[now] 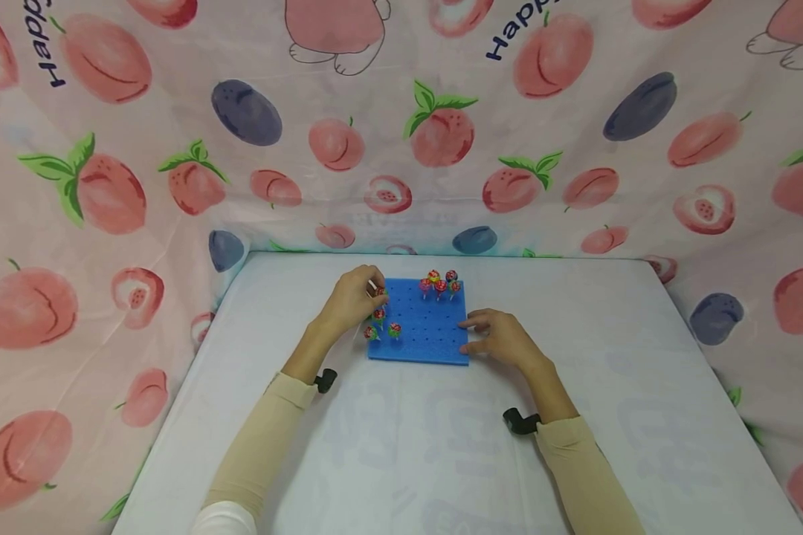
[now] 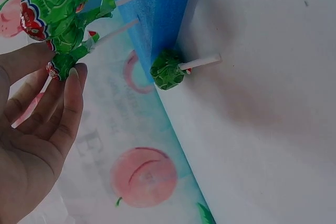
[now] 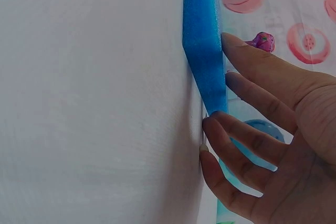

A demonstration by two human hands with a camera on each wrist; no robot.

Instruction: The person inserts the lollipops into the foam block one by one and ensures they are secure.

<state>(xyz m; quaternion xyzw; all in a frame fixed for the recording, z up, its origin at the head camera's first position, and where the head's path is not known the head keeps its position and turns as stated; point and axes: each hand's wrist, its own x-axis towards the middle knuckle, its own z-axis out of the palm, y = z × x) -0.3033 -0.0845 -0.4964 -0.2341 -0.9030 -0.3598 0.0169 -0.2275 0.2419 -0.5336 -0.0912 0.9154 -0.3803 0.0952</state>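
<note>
My left hand (image 1: 349, 301) pinches a green-and-red wrapped lollipop (image 2: 64, 64) by its head, between thumb and fingertips, at the far left part of a blue foam board (image 1: 418, 351) with rows of small holes. Its white stick meets the board in the left wrist view. Two more green-wrapped lollipops stand nearer in the board, one being a lollipop (image 1: 394, 329) toward the front. A loose green lollipop (image 2: 168, 70) lies on the table against the board's left side. My right hand (image 1: 502, 336) touches the board's right edge with spread, relaxed fingers (image 3: 257, 98) and holds nothing.
Several red, pink and yellow lollipops (image 1: 439, 287) stand grouped at the board's far right corner. A white cloth covers the table (image 1: 401, 446). Behind and beside it hangs a fruit-print curtain (image 1: 375, 89). A small black camera (image 1: 520, 421) sits at my right wrist.
</note>
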